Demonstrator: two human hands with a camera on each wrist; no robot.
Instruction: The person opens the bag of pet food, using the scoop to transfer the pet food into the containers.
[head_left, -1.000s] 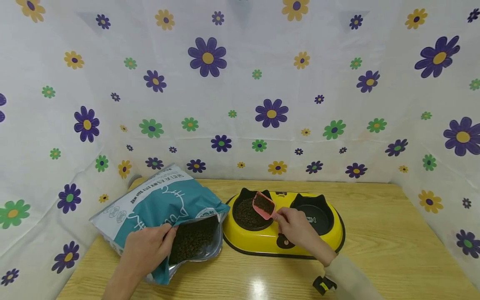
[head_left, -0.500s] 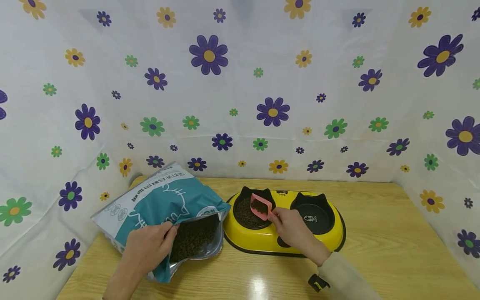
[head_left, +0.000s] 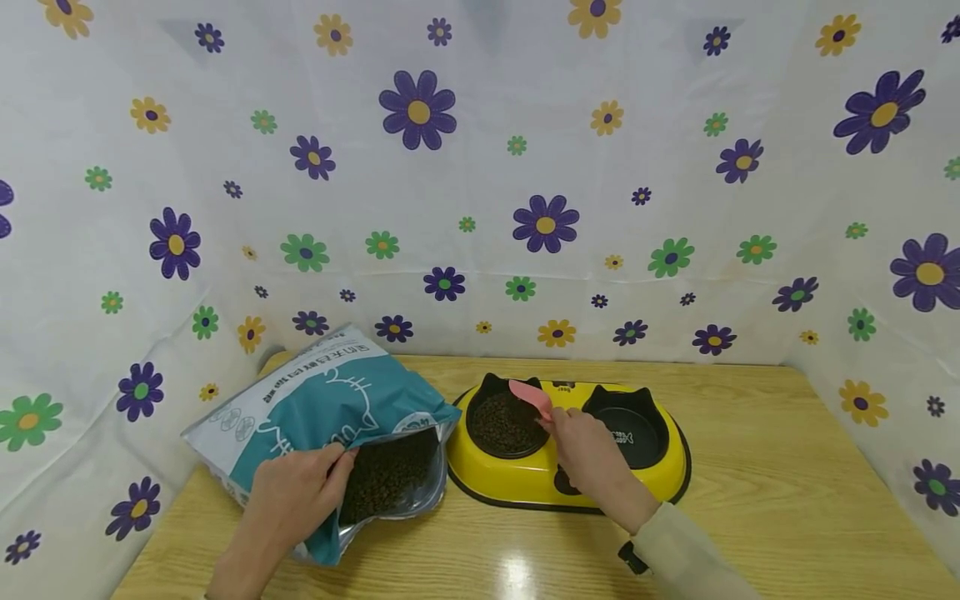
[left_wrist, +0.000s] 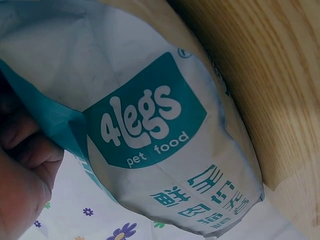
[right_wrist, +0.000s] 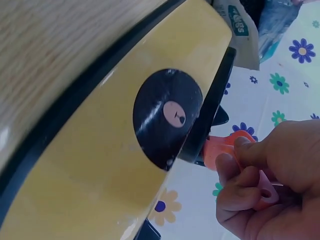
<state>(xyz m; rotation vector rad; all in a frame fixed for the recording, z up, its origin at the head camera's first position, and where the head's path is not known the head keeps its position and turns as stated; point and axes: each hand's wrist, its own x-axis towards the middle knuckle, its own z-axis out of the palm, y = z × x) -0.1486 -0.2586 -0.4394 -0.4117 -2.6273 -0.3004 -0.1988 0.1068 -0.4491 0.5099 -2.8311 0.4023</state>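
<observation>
A pink scoop point(head_left: 529, 395) is tipped on its side over the left black bowl point(head_left: 493, 450), which holds brown kibble point(head_left: 504, 423). My right hand point(head_left: 592, 458) pinches its handle; in the right wrist view the thumb and fingers curl round the handle point(right_wrist: 265, 192). At the left, a teal and white pet food bag point(head_left: 330, 392) lies with its mouth gaping, and more kibble point(head_left: 390, 475) shows inside. My left hand point(head_left: 300, 493) grips the upper edge of that mouth. The left wrist view shows the bag's printed side point(left_wrist: 150, 125) beside the curled fingers.
Both bowls sit in a yellow stand point(head_left: 510, 483) with a black base rim. The right bowl point(head_left: 633, 437) shows a fish print on its bare floor. All stands on a wooden table point(head_left: 787, 483), with a flowered cloth point(head_left: 465, 167) behind and at both sides.
The scoop, held upright with kibble in it over the left bowl, has lowered and turned over sideways; its kibble no longer shows. The left hand and bag have stayed put.
</observation>
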